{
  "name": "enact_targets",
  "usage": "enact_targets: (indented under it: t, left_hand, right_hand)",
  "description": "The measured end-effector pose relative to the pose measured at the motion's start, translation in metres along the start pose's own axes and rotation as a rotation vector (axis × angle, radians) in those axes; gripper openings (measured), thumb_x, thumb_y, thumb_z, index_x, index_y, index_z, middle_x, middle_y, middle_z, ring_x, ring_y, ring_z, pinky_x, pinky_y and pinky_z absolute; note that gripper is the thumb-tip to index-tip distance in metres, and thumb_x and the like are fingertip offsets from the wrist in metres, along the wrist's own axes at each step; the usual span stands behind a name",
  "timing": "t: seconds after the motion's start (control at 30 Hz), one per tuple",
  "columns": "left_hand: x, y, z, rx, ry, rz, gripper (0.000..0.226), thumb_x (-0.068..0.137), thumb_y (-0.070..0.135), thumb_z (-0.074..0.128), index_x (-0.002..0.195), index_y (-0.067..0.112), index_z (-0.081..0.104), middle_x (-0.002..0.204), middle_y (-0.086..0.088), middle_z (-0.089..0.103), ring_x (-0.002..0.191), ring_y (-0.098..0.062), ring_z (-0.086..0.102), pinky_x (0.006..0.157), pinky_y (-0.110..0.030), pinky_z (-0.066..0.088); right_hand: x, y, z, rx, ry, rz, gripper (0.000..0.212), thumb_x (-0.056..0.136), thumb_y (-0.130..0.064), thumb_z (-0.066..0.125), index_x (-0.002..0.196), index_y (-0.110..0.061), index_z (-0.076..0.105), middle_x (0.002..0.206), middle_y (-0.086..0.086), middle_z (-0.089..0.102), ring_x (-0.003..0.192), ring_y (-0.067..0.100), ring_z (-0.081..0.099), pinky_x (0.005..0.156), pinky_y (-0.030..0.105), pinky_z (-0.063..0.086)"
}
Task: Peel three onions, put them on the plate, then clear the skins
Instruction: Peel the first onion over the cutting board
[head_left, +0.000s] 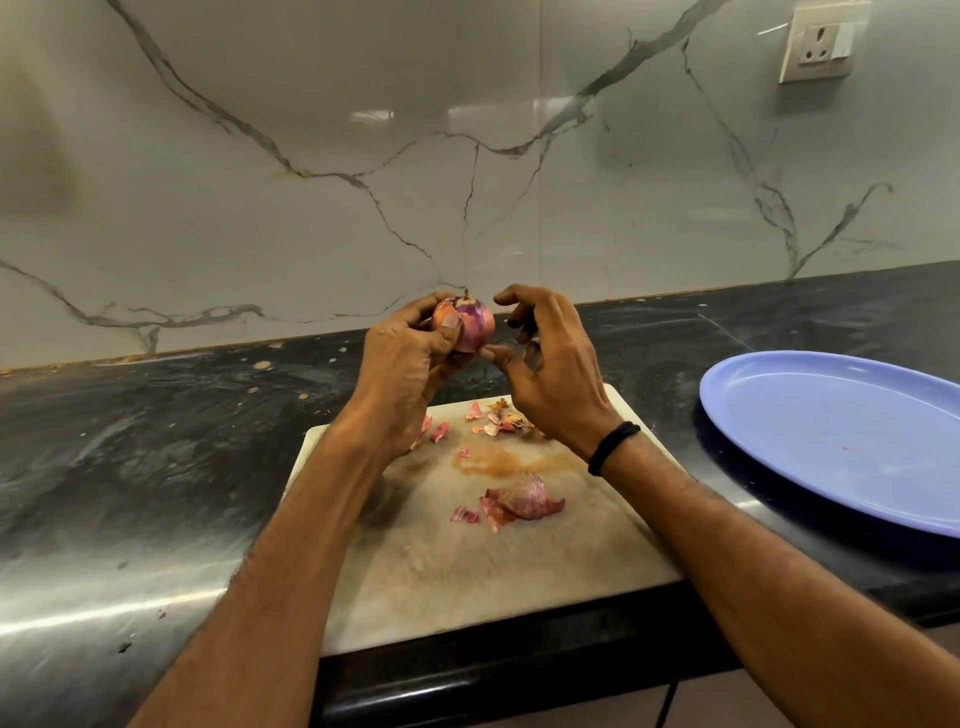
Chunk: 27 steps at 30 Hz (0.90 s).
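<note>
**Onion held above the board**

The left hand (405, 364) grips the part-peeled onion (471, 323) above the chopping board (467, 571). The right hand (550, 374) curls just beside it, thumb at its underside; whether it pinches skin I cannot tell. Skins (522, 501) lie on the board at the desk's (156, 467) front edge, with the plate (831, 431) toward the right edge.

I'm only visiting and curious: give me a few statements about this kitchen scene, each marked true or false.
1. The left hand holds an onion. True.
2. Peeled onions already lie on the blue plate. False: no onion is on it.
3. Onion skins lie on the cutting board. True.
4. The plate sits to the left of the board. False: it is on the board's right.
5. A black band circles the wrist of the right hand. True.
</note>
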<state>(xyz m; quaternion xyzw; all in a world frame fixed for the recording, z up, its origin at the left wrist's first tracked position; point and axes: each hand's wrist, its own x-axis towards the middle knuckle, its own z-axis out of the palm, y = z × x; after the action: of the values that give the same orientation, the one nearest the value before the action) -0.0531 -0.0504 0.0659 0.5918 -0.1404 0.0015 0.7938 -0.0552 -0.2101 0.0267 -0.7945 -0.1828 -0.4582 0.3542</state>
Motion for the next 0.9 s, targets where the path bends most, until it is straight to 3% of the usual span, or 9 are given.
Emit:
enact_targets:
  t: [0.13,0.27,0.47,0.63,0.8,0.9]
  left_hand:
    - [-0.0017,-0.0001,0.0009,0.009,-0.032,-0.018,0.033,0.101,0.005,0.052,0.133,0.005,0.06,0.133,-0.017,0.057,0.113,-0.035,0.066,0.072,-0.027,0.061]
    - [-0.0023,0.0001,0.0014,-0.01,-0.042,-0.021,0.032,0.101,0.005,0.052,0.132,0.006,0.059,0.132,-0.018,0.059,0.111,-0.034,0.069,0.073,-0.027,0.061]
    - [-0.002,-0.0012,0.0015,0.008,-0.04,-0.031,0.033,0.1,0.006,0.053,0.133,0.005,0.059,0.133,-0.018,0.058,0.113,-0.034,0.068,0.076,-0.029,0.062]
    - [-0.002,0.0009,0.0012,0.009,-0.03,-0.026,0.031,0.102,0.007,0.051,0.132,0.006,0.06,0.131,-0.015,0.06,0.112,-0.031,0.067,0.081,-0.03,0.061]
    - [-0.0037,0.0013,0.0012,0.016,-0.037,-0.031,0.033,0.102,0.005,0.05,0.134,0.005,0.059,0.131,-0.016,0.059,0.108,-0.028,0.068,0.073,-0.025,0.06]
    - [-0.0045,0.0023,0.001,0.016,-0.056,-0.031,0.033,0.102,0.005,0.049,0.134,0.005,0.059,0.13,-0.017,0.06,0.108,-0.028,0.069,0.074,-0.025,0.059]
  right_hand:
    - [-0.0007,-0.001,0.0003,-0.001,-0.02,-0.022,0.053,0.079,-0.025,0.081,0.121,-0.025,0.047,0.107,0.005,0.048,0.088,0.001,0.045,0.071,0.004,0.037]
    - [-0.0005,-0.0003,0.0014,-0.015,-0.029,-0.042,0.048,0.081,-0.025,0.078,0.113,-0.032,0.044,0.107,0.002,0.043,0.091,0.013,0.047,0.073,0.013,0.039]
    - [-0.0007,0.0027,0.0033,-0.031,-0.024,-0.033,0.039,0.082,-0.024,0.077,0.111,-0.024,0.052,0.106,0.008,0.049,0.091,0.014,0.048,0.073,0.016,0.041]
    - [-0.0015,0.0041,0.0036,-0.078,0.029,-0.04,0.021,0.084,-0.023,0.075,0.094,-0.009,0.063,0.099,0.005,0.051,0.087,0.008,0.044,0.074,0.008,0.035]
    - [-0.0004,0.0029,0.0025,-0.012,-0.002,-0.042,0.038,0.084,-0.028,0.075,0.112,-0.026,0.05,0.106,0.008,0.052,0.09,0.009,0.049,0.072,0.007,0.039]
    - [-0.0008,0.0028,0.0022,-0.012,-0.022,-0.051,0.037,0.085,-0.032,0.071,0.112,-0.031,0.046,0.108,0.009,0.052,0.091,0.013,0.051,0.073,0.009,0.04]
